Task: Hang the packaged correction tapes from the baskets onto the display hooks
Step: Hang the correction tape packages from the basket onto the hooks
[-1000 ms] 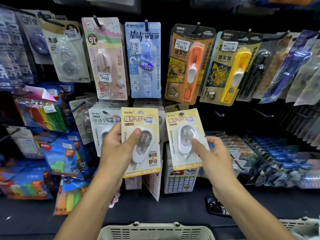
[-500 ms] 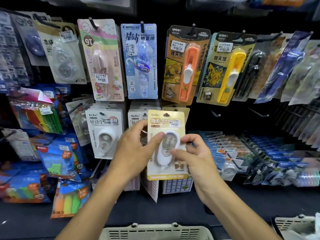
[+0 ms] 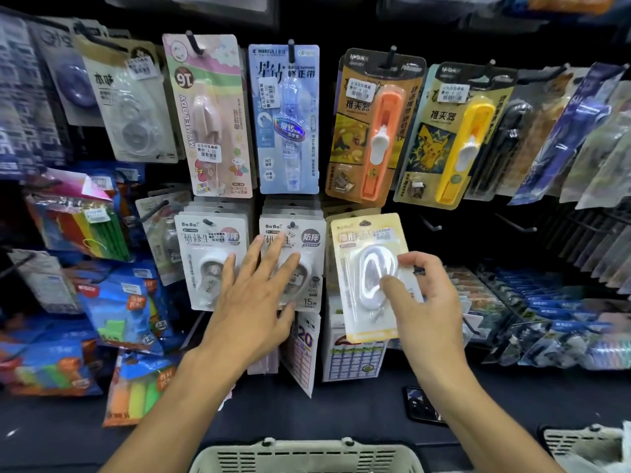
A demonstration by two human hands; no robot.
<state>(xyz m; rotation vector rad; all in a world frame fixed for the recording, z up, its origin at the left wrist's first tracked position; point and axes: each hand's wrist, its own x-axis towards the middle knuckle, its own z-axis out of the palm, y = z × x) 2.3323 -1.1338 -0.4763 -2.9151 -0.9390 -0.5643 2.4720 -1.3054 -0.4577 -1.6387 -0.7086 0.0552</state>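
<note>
Hanging step underway. My right hand (image 3: 428, 302) pinching yellow-carded correction tape blister pack (image 3: 370, 278), holding it at empty-looking hook slot, 3 o'clock of grey packs. Left hand (image 3: 254, 298) spread flat, fingers straight, over grey-carded tape pack (image 3: 290, 264). Next, I judge: threading card hole onto peg. Beige slotted basket (image 3: 307, 455) at 6 o'clock.

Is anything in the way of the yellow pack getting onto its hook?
Nothing visible blocks it. The right hand holds the yellow pack up in the lower row, beside the white packs. Its own hook is hidden behind it.
</note>
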